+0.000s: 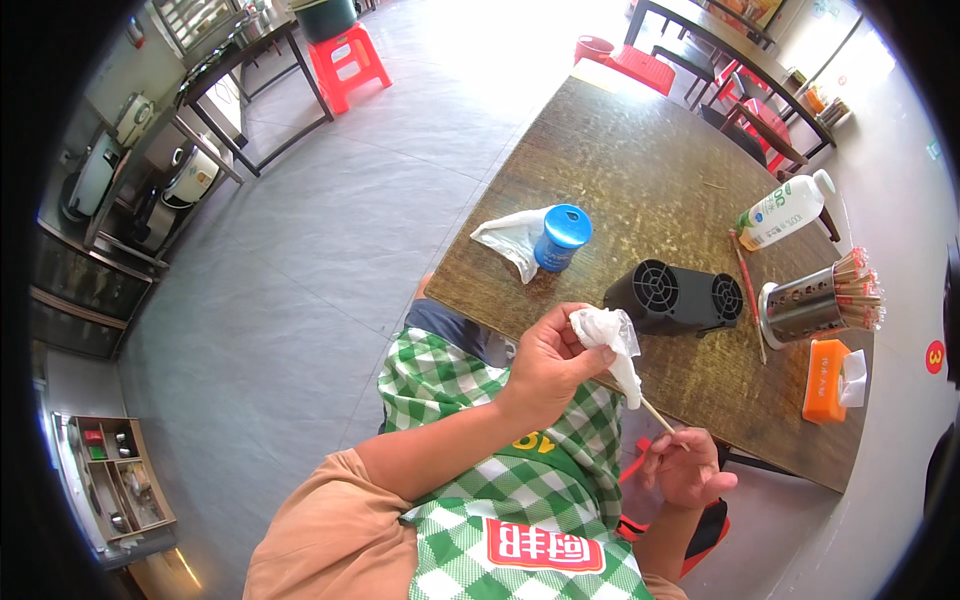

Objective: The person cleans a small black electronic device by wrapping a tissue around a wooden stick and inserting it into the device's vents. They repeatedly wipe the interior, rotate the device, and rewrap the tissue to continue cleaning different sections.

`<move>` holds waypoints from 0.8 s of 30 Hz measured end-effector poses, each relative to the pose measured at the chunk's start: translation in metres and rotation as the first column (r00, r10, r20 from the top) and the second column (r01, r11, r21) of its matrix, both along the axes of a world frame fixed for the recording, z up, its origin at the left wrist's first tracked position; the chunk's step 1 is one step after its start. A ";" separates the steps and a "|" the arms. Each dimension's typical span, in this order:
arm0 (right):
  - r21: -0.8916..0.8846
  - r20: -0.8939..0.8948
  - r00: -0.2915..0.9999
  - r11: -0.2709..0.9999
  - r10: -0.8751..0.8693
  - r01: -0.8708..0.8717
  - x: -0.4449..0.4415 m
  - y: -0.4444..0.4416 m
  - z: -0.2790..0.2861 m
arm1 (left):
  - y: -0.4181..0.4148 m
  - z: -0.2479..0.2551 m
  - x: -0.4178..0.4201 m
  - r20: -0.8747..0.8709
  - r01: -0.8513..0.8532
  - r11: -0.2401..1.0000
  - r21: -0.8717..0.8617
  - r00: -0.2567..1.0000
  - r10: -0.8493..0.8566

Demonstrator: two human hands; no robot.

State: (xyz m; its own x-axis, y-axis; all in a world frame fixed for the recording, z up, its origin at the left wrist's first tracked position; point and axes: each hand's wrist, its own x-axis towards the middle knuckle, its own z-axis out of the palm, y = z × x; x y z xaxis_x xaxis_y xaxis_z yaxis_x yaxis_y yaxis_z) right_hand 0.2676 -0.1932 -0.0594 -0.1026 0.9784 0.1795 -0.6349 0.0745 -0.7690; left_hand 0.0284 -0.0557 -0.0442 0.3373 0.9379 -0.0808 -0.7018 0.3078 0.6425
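My left hand (551, 364) pinches a crumpled white tissue (622, 367) with a bit of clear plastic film (628, 337) at its upper side. A thin wooden stick (658, 414), like a chopstick, runs from the tissue's lower end to my right hand (686, 465), whose fingers hold it. Whether the stick's far tip is wrapped in the tissue is hidden. Just beyond my hands, a black device with two round grilles (671, 296) rests on the wooden table (630, 150). Farther left stands a blue lidded canister (562, 238) against a spread white tissue (514, 236).
To the right are a metal holder of wrapped chopsticks (806, 300), an orange tissue box (825, 381), a white bottle (784, 210) and a slim red-and-tan stick (748, 296). Red stools (349, 67) and shelves with rice cookers (193, 176) stand farther off. A checked apron (517, 480) covers my lap.
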 end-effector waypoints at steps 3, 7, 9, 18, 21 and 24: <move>-0.213 0.364 0.931 0.974 0.008 0.075 0.006 -0.010 -0.001 | -0.001 -0.003 0.004 -0.067 -0.032 0.997 0.073 0.997 0.037; -0.353 0.713 0.693 0.908 0.104 0.226 -0.036 0.007 0.015 | -0.004 -0.003 0.012 -0.269 0.022 0.990 0.136 0.963 0.015; -0.264 0.702 0.712 0.919 -0.025 0.293 -0.056 0.015 0.009 | -0.006 -0.002 0.015 -0.338 0.013 0.985 0.172 0.940 0.046; -0.275 0.547 0.835 0.931 -0.054 0.240 -0.061 0.032 -0.003 | 0.002 0.006 0.004 -0.490 0.138 0.971 0.194 0.872 -0.026; -0.296 0.469 0.881 0.929 -0.062 0.222 -0.065 0.033 -0.005 | 0.000 0.006 0.007 -0.328 0.144 0.978 0.147 0.941 -0.089; -0.347 0.383 0.922 0.917 -0.055 0.198 -0.070 0.034 -0.004 | -0.003 0.012 0.008 -0.215 0.138 0.984 0.112 0.970 -0.111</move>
